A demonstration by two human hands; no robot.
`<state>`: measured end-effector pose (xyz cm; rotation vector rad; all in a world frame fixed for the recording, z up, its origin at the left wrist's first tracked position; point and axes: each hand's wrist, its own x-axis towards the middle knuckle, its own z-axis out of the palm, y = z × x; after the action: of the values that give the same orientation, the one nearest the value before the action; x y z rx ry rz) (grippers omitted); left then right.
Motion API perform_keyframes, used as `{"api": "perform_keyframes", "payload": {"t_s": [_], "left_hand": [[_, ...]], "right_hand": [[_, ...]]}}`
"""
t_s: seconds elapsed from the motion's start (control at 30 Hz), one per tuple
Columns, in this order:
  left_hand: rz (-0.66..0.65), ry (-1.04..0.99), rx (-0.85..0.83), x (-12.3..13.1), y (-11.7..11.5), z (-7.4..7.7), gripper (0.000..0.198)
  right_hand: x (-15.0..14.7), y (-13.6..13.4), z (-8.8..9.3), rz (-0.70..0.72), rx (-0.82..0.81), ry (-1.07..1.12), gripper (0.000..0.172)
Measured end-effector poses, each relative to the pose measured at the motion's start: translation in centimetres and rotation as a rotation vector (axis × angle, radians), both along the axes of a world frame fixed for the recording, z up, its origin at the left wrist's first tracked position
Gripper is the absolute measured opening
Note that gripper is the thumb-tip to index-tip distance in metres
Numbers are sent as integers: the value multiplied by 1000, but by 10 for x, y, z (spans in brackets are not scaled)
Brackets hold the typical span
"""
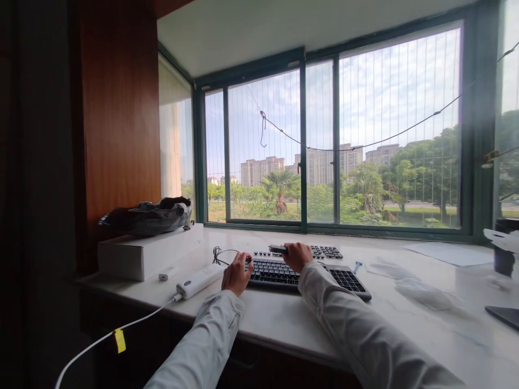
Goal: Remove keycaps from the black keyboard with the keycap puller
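Observation:
A black keyboard [279, 273] lies on the pale marble-patterned counter [279, 319]. My left hand [237, 275] is at its left end, fingers curled round its upper left corner or a small dark piece there; I cannot tell which. Over the keyboard's upper middle, my right hand [299, 256] is closed on a dark slim tool [279, 249] that points left, perhaps a small brush. Loose dark keycaps [327, 252] stand in rows behind the keyboard, partly hidden by my right hand. A small blue tool [357, 267] lies off the keyboard's right end.
To the left are a white power strip [199, 281] with a white cable [138, 320], a small white block [168, 274] and a white box [152, 254] under a dark bag [148, 216]. Clear plastic bags [421, 292], paper [449, 254] and a dark cup [504, 256] are right. Windows rise behind.

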<state>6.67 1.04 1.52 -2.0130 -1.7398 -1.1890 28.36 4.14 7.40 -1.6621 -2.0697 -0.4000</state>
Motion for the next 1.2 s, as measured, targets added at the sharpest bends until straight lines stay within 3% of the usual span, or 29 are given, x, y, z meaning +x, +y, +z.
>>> {"api": "perform_keyframes", "payload": {"t_s": [0.13, 0.3, 0.6, 0.73, 0.83, 0.97, 1.2], "left_hand": [[-25, -11, 30, -1, 3, -2, 17], [-51, -11, 30, -2, 3, -2, 16], [-149, 22, 61, -6, 1, -1, 25], [-116, 152, 49, -3, 12, 14, 27], [-126, 230, 52, 5, 36, 33, 25], [-84, 312, -124, 17, 87, 55, 21], [-37, 450, -419, 37, 167, 61, 23]], "right_hand": [[38, -1, 0, -32, 24, -58, 33], [71, 3, -24, -186, 15, 58, 35], [84, 7, -28, -124, -28, 70, 31], [82, 11, -32, -102, -28, 56, 32], [79, 16, -35, -84, -26, 37, 32], [77, 19, -37, -61, -17, 41, 32], [80, 20, -37, -63, -33, 58, 27]]}}
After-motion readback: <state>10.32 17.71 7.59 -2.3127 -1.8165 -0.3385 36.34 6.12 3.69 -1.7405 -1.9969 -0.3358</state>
